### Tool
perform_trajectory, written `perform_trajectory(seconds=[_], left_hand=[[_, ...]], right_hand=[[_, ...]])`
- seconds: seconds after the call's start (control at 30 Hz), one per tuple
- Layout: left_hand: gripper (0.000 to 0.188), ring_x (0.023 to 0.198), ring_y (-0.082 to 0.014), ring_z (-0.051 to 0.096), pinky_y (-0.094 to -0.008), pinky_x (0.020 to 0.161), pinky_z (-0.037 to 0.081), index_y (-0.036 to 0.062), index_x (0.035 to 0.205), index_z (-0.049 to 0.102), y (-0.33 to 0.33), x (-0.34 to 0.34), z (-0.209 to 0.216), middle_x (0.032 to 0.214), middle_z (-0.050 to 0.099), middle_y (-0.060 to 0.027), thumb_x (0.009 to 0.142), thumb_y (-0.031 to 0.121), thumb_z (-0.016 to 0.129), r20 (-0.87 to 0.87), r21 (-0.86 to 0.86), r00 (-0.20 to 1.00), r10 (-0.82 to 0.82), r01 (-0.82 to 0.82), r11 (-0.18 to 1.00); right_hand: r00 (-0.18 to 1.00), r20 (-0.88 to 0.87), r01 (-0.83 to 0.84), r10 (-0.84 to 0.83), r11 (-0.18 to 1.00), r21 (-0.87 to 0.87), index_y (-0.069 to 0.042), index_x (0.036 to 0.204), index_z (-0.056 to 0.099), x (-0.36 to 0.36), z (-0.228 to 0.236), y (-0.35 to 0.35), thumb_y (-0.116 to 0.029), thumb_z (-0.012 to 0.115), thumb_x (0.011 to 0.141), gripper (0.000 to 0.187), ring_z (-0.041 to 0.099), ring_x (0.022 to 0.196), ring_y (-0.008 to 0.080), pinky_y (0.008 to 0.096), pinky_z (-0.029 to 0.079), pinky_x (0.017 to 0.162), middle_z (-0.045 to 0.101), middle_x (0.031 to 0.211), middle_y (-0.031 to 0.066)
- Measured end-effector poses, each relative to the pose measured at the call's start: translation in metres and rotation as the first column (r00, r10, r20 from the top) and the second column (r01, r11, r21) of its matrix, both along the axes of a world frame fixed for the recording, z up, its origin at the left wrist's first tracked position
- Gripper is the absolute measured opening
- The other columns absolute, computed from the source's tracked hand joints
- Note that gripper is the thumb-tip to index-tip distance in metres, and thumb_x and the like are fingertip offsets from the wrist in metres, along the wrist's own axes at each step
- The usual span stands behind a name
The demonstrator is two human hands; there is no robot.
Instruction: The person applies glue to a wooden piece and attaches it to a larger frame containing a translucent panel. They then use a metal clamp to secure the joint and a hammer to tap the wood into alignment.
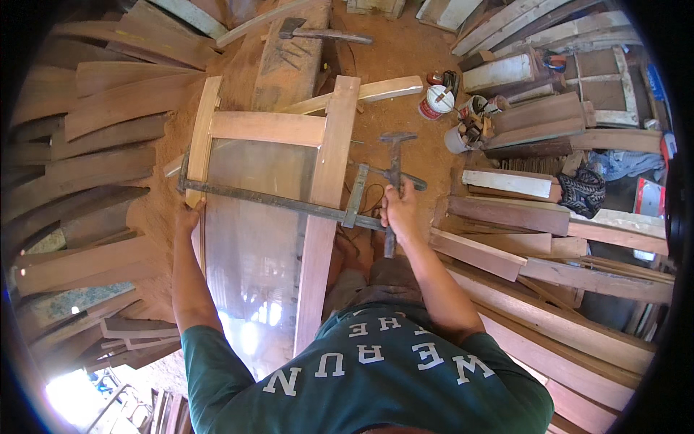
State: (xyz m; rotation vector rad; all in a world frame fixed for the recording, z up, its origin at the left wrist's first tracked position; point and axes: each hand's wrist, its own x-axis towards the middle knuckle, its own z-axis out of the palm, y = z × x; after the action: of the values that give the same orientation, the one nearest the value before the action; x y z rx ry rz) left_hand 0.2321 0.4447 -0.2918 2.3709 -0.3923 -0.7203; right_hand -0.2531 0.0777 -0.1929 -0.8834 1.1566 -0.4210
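Observation:
A wooden frame (332, 155) with a translucent panel (253, 188) lies in front of me, beside my body. Across it runs a long metal bar clamp (267, 202). Its fixed jaw is at the frame's left edge and its sliding jaw (356, 195) is just beyond the right stile. My left hand (189, 215) is closed round the left stile, close to the fixed jaw. My right hand (400, 211) is closed round the handle of a hammer (395, 163), by the clamp bar's right end. Whether those fingers also touch the bar, I cannot tell.
Another hammer (325, 35) and several thin metal pieces lie on a wooden bench (289, 76) at the far side. White buckets (437, 103) with tools stand at the right. Stacked boards (506, 217) line the right side, and curved planks (108, 166) the left. Sawdust covers the ground.

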Motion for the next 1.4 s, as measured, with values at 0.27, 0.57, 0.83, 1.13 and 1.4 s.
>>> perform_trajectory(seconds=[0.27,0.57,0.83,1.13,1.4], left_hand=[[0.087,0.117,-0.0413,0.062,-0.0461,0.099,0.049,-0.0017,0.129,0.060,0.006,0.006,-0.017,0.124,0.065,-0.0275,0.075,0.064,0.078,0.285,0.390,0.956,-0.064,-0.055,0.919],[0.093,0.120,-0.0421,0.061,-0.0468,0.101,0.048,0.0001,0.133,0.059,-0.004,0.000,-0.015,0.126,0.063,-0.0289,0.071,0.067,0.078,0.383,0.416,0.919,-0.095,-0.080,0.906],[0.085,0.118,-0.0414,0.063,-0.0461,0.100,0.050,-0.0026,0.131,0.060,-0.008,0.002,-0.018,0.124,0.066,-0.0280,0.074,0.056,0.082,0.260,0.299,0.964,-0.048,-0.033,0.954],[0.075,0.118,-0.0373,0.064,-0.0425,0.101,0.049,-0.0044,0.131,0.060,0.001,0.012,-0.025,0.126,0.066,-0.0252,0.078,0.043,0.085,0.177,0.253,0.984,0.028,-0.073,0.965],[0.087,0.124,-0.0371,0.060,-0.0425,0.104,0.047,-0.0024,0.143,0.049,0.022,0.021,-0.039,0.132,0.063,-0.0253,0.078,0.045,0.084,0.171,0.031,0.985,-0.011,0.006,0.999]], right_hand=[[0.770,-0.515,-0.624,0.377,0.613,-0.484,-0.007,0.141,0.050,0.054,0.022,-0.077,-0.021,0.058,0.100,0.044,0.068,0.091,0.0322,0.0411,0.057,0.076,0.067,0.114,0.0215],[0.504,-0.683,-0.820,0.529,0.541,-0.186,-0.018,0.151,0.045,0.165,0.044,-0.139,-0.025,0.056,0.102,0.051,0.061,0.057,0.0210,0.0362,0.051,0.052,0.070,0.093,0.0161],[0.848,-0.413,-0.456,0.333,0.856,-0.246,-0.006,0.138,0.050,0.072,0.036,-0.090,-0.030,0.053,0.104,0.042,0.054,0.047,0.0161,0.0331,0.044,0.042,0.057,0.066,0.0056],[0.969,-0.101,0.236,-0.227,0.968,0.084,-0.010,0.115,0.049,0.006,0.015,0.032,-0.028,0.048,0.107,0.019,0.045,0.048,0.0122,0.0294,0.038,0.041,0.048,0.068,0.0012],[0.982,0.021,0.174,-0.185,0.952,0.252,-0.013,0.104,0.047,0.046,-0.007,0.041,-0.026,0.049,0.106,0.013,0.045,0.052,0.0125,0.0297,0.037,0.042,0.045,0.068,0.0009]])
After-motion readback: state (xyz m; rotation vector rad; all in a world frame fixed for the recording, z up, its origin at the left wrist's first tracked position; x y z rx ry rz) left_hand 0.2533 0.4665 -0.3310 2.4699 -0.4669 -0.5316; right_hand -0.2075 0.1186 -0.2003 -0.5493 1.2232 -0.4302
